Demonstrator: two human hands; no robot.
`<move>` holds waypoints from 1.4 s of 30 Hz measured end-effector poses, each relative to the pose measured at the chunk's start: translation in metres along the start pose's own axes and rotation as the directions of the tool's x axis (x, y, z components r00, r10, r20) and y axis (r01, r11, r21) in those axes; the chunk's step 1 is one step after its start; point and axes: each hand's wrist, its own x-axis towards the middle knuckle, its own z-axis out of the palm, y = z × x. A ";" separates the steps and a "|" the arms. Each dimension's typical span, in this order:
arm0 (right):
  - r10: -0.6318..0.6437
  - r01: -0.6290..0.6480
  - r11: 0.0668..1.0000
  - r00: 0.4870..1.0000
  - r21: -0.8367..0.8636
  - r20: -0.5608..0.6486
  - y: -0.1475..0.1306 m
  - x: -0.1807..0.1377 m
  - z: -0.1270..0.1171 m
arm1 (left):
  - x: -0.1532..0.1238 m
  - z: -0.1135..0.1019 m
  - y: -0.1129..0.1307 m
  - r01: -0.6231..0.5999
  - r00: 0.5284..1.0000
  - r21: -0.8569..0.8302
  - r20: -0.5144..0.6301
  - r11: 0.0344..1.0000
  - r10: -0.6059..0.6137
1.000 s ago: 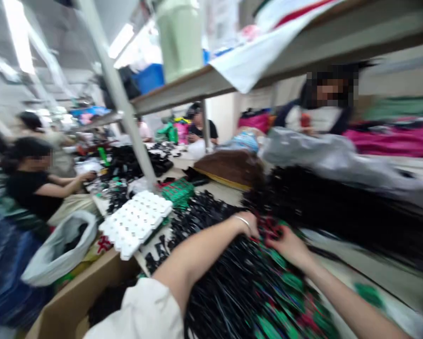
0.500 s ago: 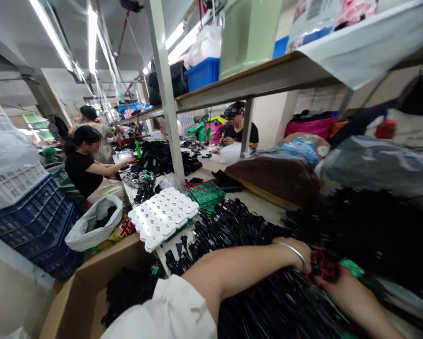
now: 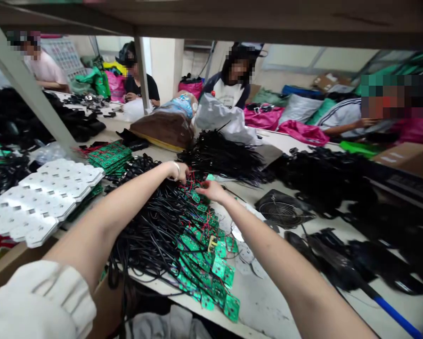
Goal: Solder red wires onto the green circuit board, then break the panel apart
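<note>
Across the table lies a dense pile of black power cords [image 3: 146,230], their ends joined to small green circuit boards [image 3: 197,249] by thin red and black wires. At the pile's far end my left hand [image 3: 180,172], with a bracelet at its wrist, curls its fingers down among red wires [image 3: 193,178]; its fingertips are partly hidden. Just to the right, my right hand [image 3: 211,190] pinches at the same tangle of red wires, beside a green board. What lies between the left fingers is too small to tell.
White panels [image 3: 42,197] are stacked at left, beside stacked green boards [image 3: 109,157]. Behind my hands lies a heap of black cables [image 3: 222,155]. To the right are a black fan [image 3: 282,207] and a blue-handled tool [image 3: 395,313]. An overhead shelf [image 3: 211,26] spans the top. Several people sit opposite.
The view has swung to the right and down, bringing the table and boards into fuller view. Both hands remain close together at the red wires.
</note>
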 end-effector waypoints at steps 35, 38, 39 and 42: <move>-0.099 0.144 0.964 0.975 -0.225 0.200 -0.125 0.028 0.055 | -0.246 0.185 -0.093 -0.105 0.782 -0.867 0.230 -0.487 -0.579; -0.093 0.131 0.977 0.973 -0.168 0.213 -0.123 0.030 0.052 | -0.231 0.186 -0.100 -0.015 0.777 -0.915 0.243 -0.403 -0.581; -0.086 0.121 0.980 0.972 -0.155 0.218 -0.123 0.030 0.052 | -0.227 0.185 -0.100 0.011 0.777 -0.931 0.238 -0.365 -0.583; -0.064 0.095 0.987 0.971 -0.131 0.228 -0.124 0.030 0.051 | -0.220 0.179 -0.094 0.065 0.766 -0.971 0.196 -0.230 -0.612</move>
